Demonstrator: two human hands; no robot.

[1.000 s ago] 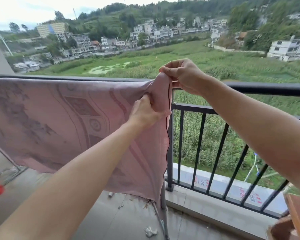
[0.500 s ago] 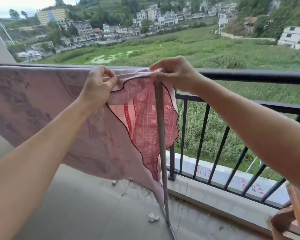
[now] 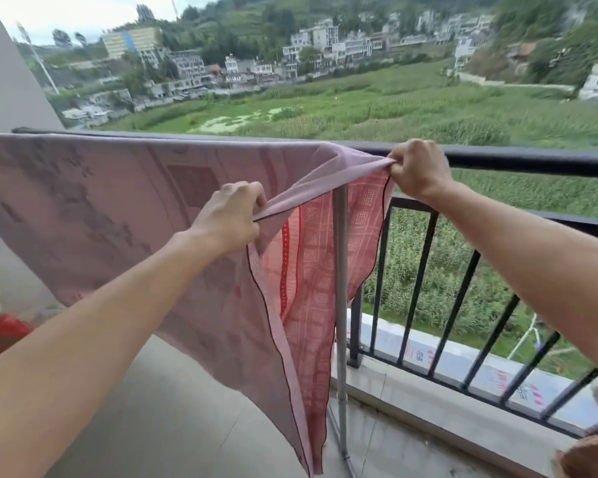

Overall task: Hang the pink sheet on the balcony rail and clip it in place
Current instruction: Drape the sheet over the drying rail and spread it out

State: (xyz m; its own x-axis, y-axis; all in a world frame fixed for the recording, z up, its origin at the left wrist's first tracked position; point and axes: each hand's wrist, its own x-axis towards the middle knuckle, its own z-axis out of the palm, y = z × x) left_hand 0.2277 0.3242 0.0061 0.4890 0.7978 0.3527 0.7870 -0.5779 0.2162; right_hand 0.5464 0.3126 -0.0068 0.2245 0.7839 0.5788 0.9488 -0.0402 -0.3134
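Note:
The pink sheet (image 3: 94,208) hangs over a horizontal bar on the left, draped down toward the floor, with its red patterned inner side showing near the right end. My left hand (image 3: 230,217) pinches the sheet's dark-trimmed edge below the bar. My right hand (image 3: 416,169) grips the sheet's corner up against the black balcony rail (image 3: 532,162), stretching the edge taut between both hands. A grey upright pole (image 3: 340,288) stands behind the cloth. No clip is visible.
Black balusters (image 3: 418,281) run under the rail to a concrete ledge (image 3: 428,401). A red object (image 3: 0,334) with something pale on it sits at the far left on the floor. A brown object (image 3: 591,453) pokes in at the bottom right.
My left hand has dropped lower and moved away from the bar while holding the edge. My right hand has pulled the corner rightward along the rail, stretching the cloth.

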